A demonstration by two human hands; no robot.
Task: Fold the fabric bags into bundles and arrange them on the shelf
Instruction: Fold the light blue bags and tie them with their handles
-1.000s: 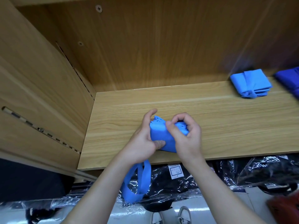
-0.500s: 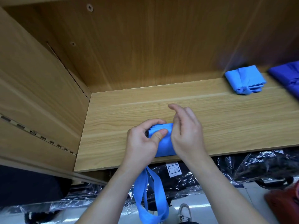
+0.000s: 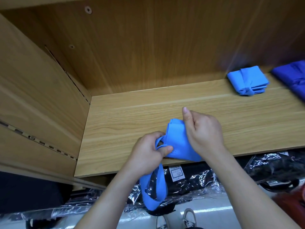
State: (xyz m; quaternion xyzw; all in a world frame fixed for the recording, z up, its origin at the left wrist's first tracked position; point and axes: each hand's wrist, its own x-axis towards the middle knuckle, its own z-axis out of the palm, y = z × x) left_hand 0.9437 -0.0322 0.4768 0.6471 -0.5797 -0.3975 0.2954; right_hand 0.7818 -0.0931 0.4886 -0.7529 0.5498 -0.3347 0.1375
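Observation:
A folded light-blue fabric bag (image 3: 177,142) lies at the front edge of the wooden shelf (image 3: 165,109). My left hand (image 3: 148,151) pinches its handle straps at the bag's left side; the strap loops (image 3: 156,189) hang down below the shelf edge. My right hand (image 3: 201,131) grips the bag's right side with curled fingers, thumb pointing up. A finished light-blue bundle (image 3: 248,81), tied with its strap, sits at the back right of the shelf. Beside it at the right edge is a dark-blue bag (image 3: 292,76), partly cut off.
The shelf has a wooden back wall and a left side panel (image 3: 41,100) with a slotted rail. Below the shelf lie dark goods in clear plastic wrap (image 3: 198,182). My shoes (image 3: 189,219) show on the pale floor.
The bag now lies turned and more exposed between my hands. My left hand has pulled the straps out to the left, and my right hand has shifted to the bag's right side.

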